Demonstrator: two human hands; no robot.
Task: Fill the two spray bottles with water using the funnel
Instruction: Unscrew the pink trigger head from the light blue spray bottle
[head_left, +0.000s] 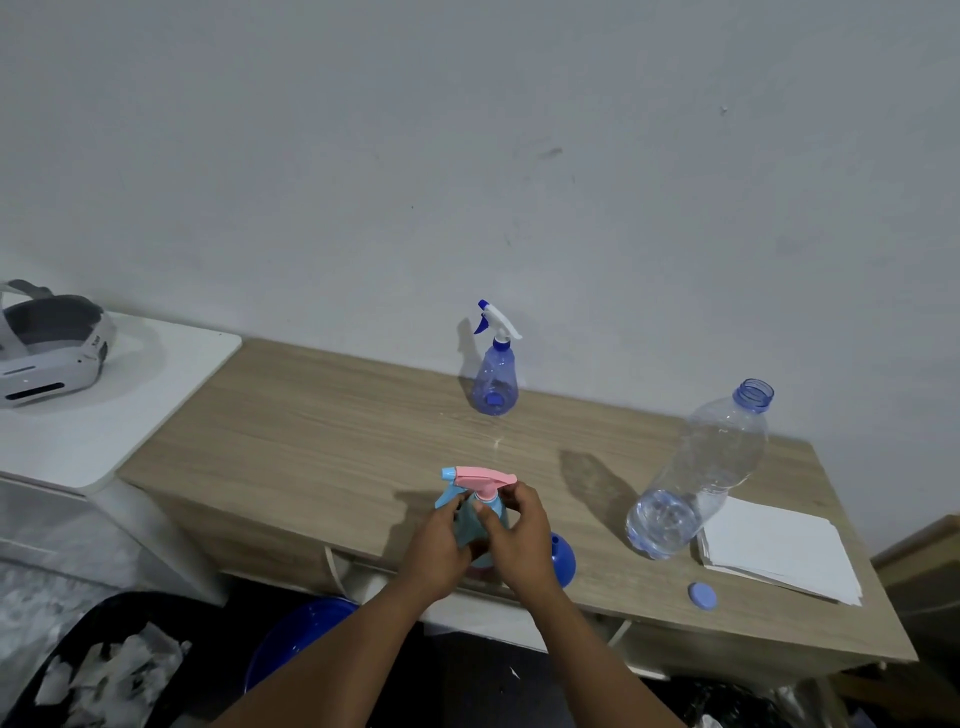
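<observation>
Teal spray bottle (470, 515) with pink head upright near the worktop's (311, 441) front edge, left hand (441, 551) gripping its body, right hand (519, 540) pinching its neck, blue funnel (565, 560) just beside right hand, blue spray bottle (494, 379) at back edge

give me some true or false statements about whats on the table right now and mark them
1. Both the left hand and the right hand hold the pink-topped spray bottle. True.
2. The big water bottle has its cap on. False: its neck is open, and the blue cap lies on the wooden table.
3. The blue spray bottle stands near the wall with its trigger head on. True.
4. The funnel sits in the blue spray bottle's neck. False: it lies on the table beside the right hand.
5. The headset lies on the wooden table. False: it rests on the white surface to the left.
</observation>
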